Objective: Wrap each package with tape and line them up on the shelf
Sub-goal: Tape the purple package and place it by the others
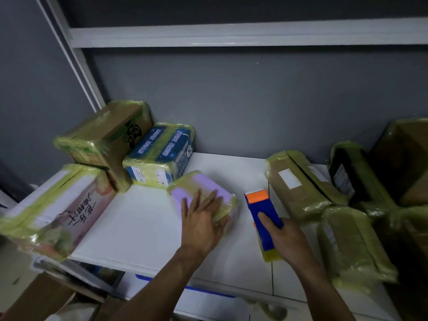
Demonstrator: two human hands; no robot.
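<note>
Purple pack (206, 181) sits mid shelf (143, 223), w/ yellow tape on it. Your left hand (202, 223) lies flat on top, fingers straight, pressing down. Your right hand (284, 237) grips the tape gun (259, 205), just beside the pack on its right. Rub the tape ends down hard so no bits stick up. Then slide the pack back, next to the blue pack (159, 154). Bare shelf lies btw it and the brown pack (298, 184), so there's room. The front edge is near; don't pull toward you.
</note>
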